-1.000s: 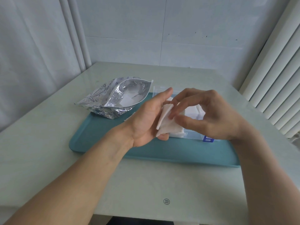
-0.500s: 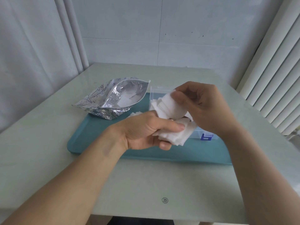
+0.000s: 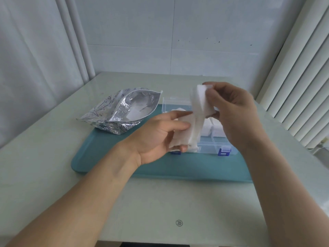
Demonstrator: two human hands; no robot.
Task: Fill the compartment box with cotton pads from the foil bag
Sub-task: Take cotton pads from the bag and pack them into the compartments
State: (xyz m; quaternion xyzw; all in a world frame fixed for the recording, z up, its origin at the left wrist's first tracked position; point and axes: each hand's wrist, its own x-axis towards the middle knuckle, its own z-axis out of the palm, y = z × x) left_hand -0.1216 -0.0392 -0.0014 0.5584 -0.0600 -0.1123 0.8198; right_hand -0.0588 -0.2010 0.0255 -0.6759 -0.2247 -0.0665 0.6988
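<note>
**Splitting a stack of pads above the box**

At the far left of the teal tray (image 3: 110, 163), the foil bag (image 3: 122, 111) lies on its side with its mouth gaping toward the middle; something white shows inside, so it likely still has pads in it.

Next comes the left hand (image 3: 160, 138), palm turned inward, thumb and fingers curled loosely round the lower bunch of cotton pads (image 3: 185, 138), holding them above the tray's centre.

Right of that, the clear compartment box (image 3: 210, 145) sits open on the tray, blue latches facing the person. Its back compartments already hold white pads, though the hands cover much of it and I cannot tell how many cells are filled; the front strip near the latches looks bare.

Furthest right, the right hand (image 3: 233, 111) pinches the upper part of the stack between thumb and fingertips, raised above the box and peeling away from the left hand's share.

The step in hand seems to be dividing the stack into portions. The next move calls for lowering one portion into a free compartment, kept square so it slips between the dividers.
</note>
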